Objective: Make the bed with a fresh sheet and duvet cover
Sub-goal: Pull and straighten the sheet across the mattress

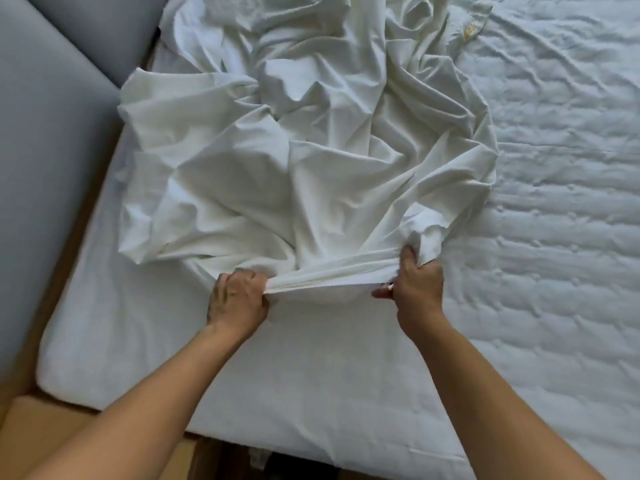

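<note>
near the front left corner of the mattress [554,202], a bunched edge of the white sheet [294,150] is held taut between both hands. left hand [239,299]: fingers curled tight round the gathered cloth, knuckles up. right hand [417,282]: likewise clenched on the same edge, a little farther in from the front edge and toward the right. the hands are set apart, with the strip of fabric stretched straight between them.

the rest of the sheet is heaped in deep crumples over the left half of the mattress, reaching toward the far edge. none of it is seen tucked. a small yellowish mark [470,29] is noted on the cloth near the far edge. the right half of the mattress is uncovered, its quilted top showing. the front left corner is covered by a smooth white layer; whether that is part of the same sheet cannot be told.

a grey padded panel [41,168] is seen along the left edge, and a wooden frame [31,427] below the front left corner.

progress, as judged: early. the sheet is on the bed but not yet spread, squared or tucked at any visible corner. no duvet or duvet cover is in view, so that whole part is taken to be left.
</note>
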